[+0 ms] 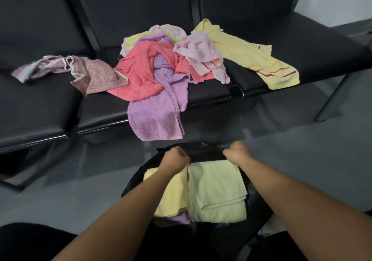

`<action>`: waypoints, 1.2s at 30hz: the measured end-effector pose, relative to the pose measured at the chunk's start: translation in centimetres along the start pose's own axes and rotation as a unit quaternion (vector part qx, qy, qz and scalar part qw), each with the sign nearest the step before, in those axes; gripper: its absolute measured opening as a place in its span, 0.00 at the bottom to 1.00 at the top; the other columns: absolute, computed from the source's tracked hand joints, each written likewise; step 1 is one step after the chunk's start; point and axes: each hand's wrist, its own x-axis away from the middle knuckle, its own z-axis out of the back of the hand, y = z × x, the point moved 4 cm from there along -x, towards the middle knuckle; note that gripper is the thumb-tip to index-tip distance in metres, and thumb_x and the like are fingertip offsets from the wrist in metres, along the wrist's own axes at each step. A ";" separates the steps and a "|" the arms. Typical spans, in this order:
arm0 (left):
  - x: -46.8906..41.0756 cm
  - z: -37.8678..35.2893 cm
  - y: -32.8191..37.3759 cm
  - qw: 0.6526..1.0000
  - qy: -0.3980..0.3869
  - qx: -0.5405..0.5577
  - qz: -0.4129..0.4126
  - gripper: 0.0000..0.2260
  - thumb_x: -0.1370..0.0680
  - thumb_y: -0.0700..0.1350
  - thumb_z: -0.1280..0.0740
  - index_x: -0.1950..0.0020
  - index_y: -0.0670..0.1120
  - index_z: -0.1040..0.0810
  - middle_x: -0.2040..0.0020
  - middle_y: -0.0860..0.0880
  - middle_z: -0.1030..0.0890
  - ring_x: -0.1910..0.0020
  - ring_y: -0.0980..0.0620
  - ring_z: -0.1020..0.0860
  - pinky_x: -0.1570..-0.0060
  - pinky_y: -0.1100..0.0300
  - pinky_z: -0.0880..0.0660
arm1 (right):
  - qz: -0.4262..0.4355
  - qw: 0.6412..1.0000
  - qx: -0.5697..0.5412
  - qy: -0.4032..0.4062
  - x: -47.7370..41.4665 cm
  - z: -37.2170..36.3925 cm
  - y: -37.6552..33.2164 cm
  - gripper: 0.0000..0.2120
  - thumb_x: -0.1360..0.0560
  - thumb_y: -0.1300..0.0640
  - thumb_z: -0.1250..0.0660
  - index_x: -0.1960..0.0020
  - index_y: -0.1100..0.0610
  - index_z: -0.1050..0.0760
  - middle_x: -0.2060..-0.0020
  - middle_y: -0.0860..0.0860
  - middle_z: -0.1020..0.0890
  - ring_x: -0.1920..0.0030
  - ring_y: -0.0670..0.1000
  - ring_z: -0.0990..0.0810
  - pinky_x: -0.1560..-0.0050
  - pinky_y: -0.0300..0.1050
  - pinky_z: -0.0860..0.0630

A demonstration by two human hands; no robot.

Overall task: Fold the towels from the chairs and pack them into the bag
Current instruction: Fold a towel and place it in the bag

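A black bag (203, 153) stands open on the floor in front of me. Both hands grip its far rim: my left hand (176, 157) and my right hand (237, 152), fingers curled over the edge. Inside lie two folded yellow towels, one pale (217, 188) and one deeper yellow (171, 198), with a purple one (181, 218) showing beneath. On the black chairs (209, 93) a heap of unfolded towels lies: coral (138, 75), purple (157, 118), pale pink (201, 53), yellow striped (251, 57) and mauve (94, 73).
The row of black seats spans the whole far side, with metal legs (332, 99) at the right. The purple towel hangs over the seat's front edge. Grey glossy floor (281, 140) lies between the chairs and the bag.
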 end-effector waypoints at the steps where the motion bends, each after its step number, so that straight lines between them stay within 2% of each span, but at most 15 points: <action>1: -0.2 1.5 1.0 1.000 0.001 0.017 -0.018 0.05 0.24 0.41 0.32 0.59 0.43 0.20 0.57 0.41 0.14 0.57 0.44 0.16 0.50 0.47 0.18 | 0.027 1.000 -0.005 0.001 -0.1 0.9 -1.9 0.06 0.23 0.58 0.34 0.54 0.61 0.26 0.54 0.59 0.21 0.55 0.58 0.24 0.57 0.44 0.31; 5: -0.5 8.2 5.7 0.994 0.024 0.050 -0.090 0.06 0.22 0.39 0.34 0.58 0.43 0.21 0.59 0.44 0.14 0.61 0.49 0.17 0.48 0.46 0.17 | 0.127 0.990 -0.050 0.026 0.4 4.7 -10.3 0.14 0.24 0.60 0.33 0.67 0.58 0.30 0.69 0.53 0.27 0.59 0.56 0.26 0.59 0.43 0.32; 8: 0.0 13.7 8.2 0.988 0.064 0.029 -0.137 0.06 0.20 0.38 0.35 0.57 0.46 0.24 0.60 0.48 0.16 0.61 0.51 0.17 0.49 0.51 0.18 | 0.185 0.978 -0.092 0.039 1.5 7.0 -16.4 0.14 0.26 0.63 0.36 0.68 0.55 0.34 0.69 0.53 0.29 0.60 0.56 0.26 0.60 0.46 0.30; 11: -0.5 18.2 8.1 0.980 0.134 0.013 -0.145 0.01 0.21 0.40 0.34 0.52 0.46 0.23 0.56 0.47 0.16 0.58 0.47 0.17 0.59 0.54 0.21 | 0.242 0.966 -0.083 0.041 2.2 8.1 -21.1 0.15 0.25 0.65 0.37 0.68 0.55 0.35 0.69 0.54 0.29 0.57 0.58 0.23 0.56 0.54 0.25; 13: -1.3 19.6 6.9 0.975 0.179 -0.020 -0.129 0.05 0.20 0.44 0.33 0.45 0.45 0.23 0.53 0.47 0.17 0.59 0.47 0.20 0.65 0.57 0.28 | 0.267 0.959 -0.078 0.048 2.5 7.9 -23.0 0.13 0.25 0.65 0.36 0.67 0.57 0.32 0.68 0.57 0.27 0.56 0.61 0.21 0.57 0.53 0.26; 16: -3.5 20.8 5.1 0.971 0.214 -0.010 -0.110 0.15 0.21 0.43 0.31 0.35 0.45 0.23 0.47 0.43 0.20 0.50 0.43 0.21 0.56 0.57 0.29 | 0.301 0.948 -0.053 0.088 1.5 6.6 -25.3 0.08 0.24 0.63 0.34 0.54 0.70 0.23 0.55 0.67 0.19 0.49 0.65 0.20 0.53 0.54 0.26; 18: -5.0 21.0 4.5 0.969 0.219 -0.004 -0.111 0.20 0.22 0.45 0.29 0.31 0.47 0.24 0.40 0.42 0.23 0.44 0.43 0.23 0.49 0.57 0.30 | 0.329 0.937 -0.037 0.108 0.4 5.9 -26.6 0.12 0.23 0.60 0.33 0.45 0.68 0.23 0.47 0.64 0.20 0.46 0.62 0.21 0.51 0.50 0.27; 20: -6.5 21.2 4.1 0.968 0.221 -0.022 -0.120 0.17 0.22 0.47 0.29 0.33 0.46 0.22 0.42 0.41 0.23 0.42 0.43 0.24 0.47 0.57 0.31 | 0.347 0.932 -0.020 0.106 -0.6 5.1 -28.2 0.18 0.23 0.57 0.31 0.36 0.63 0.26 0.39 0.61 0.23 0.42 0.60 0.23 0.45 0.50 0.25; 23: -7.6 21.6 3.8 0.963 0.230 -0.025 -0.139 0.10 0.22 0.46 0.28 0.42 0.44 0.18 0.47 0.40 0.20 0.45 0.43 0.23 0.55 0.60 0.35 | 0.361 0.930 0.002 0.070 -1.6 4.0 -30.0 0.26 0.23 0.55 0.28 0.27 0.59 0.30 0.33 0.59 0.23 0.35 0.60 0.23 0.36 0.54 0.26; 27: -7.5 23.8 4.9 0.943 0.278 0.076 -0.169 0.04 0.21 0.45 0.31 0.51 0.46 0.21 0.57 0.46 0.19 0.57 0.48 0.23 0.62 0.59 0.36 | 0.376 0.921 0.068 0.075 -2.5 2.8 -30.4 0.09 0.23 0.63 0.31 0.45 0.61 0.15 0.47 0.56 0.14 0.44 0.56 0.17 0.40 0.49 0.24; 30: -6.6 25.5 5.9 0.917 0.239 0.246 -0.203 0.06 0.23 0.50 0.33 0.56 0.49 0.25 0.57 0.37 0.18 0.60 0.47 0.23 0.58 0.50 0.26 | 0.369 0.925 -0.015 0.086 -3.0 3.5 -30.2 0.08 0.23 0.64 0.32 0.48 0.61 0.14 0.50 0.55 0.13 0.45 0.56 0.17 0.50 0.39 0.26; 32: -5.6 26.5 6.5 0.896 0.196 0.315 -0.246 0.06 0.24 0.51 0.33 0.57 0.50 0.25 0.57 0.33 0.20 0.60 0.44 0.24 0.56 0.41 0.24 | 0.393 0.910 -0.128 0.034 -1.9 4.5 -30.5 0.18 0.24 0.65 0.29 0.35 0.58 0.21 0.42 0.51 0.18 0.40 0.51 0.20 0.49 0.29 0.27; 33: -5.0 26.8 7.0 0.889 0.168 0.334 -0.265 0.05 0.23 0.49 0.32 0.56 0.49 0.25 0.58 0.34 0.21 0.60 0.43 0.25 0.57 0.44 0.25 | 0.411 0.896 -0.168 -0.012 -1.0 4.9 -30.9 0.25 0.25 0.65 0.27 0.30 0.55 0.25 0.39 0.49 0.20 0.40 0.47 0.20 0.46 0.29 0.26; 34: -4.4 26.9 7.6 0.884 0.136 0.346 -0.283 0.05 0.23 0.48 0.32 0.54 0.49 0.25 0.57 0.35 0.22 0.59 0.43 0.27 0.57 0.48 0.27 | 0.428 0.883 -0.183 -0.051 0.1 5.3 -31.2 0.26 0.26 0.66 0.27 0.29 0.55 0.26 0.42 0.47 0.19 0.45 0.43 0.20 0.47 0.32 0.24; 36: -3.1 27.1 8.8 0.878 0.085 0.354 -0.312 0.04 0.22 0.46 0.32 0.53 0.47 0.24 0.55 0.37 0.22 0.57 0.43 0.27 0.58 0.55 0.27 | 0.441 0.876 -0.171 -0.096 2.1 5.9 -31.8 0.14 0.24 0.69 0.29 0.41 0.59 0.21 0.61 0.43 0.17 0.62 0.40 0.20 0.58 0.35 0.24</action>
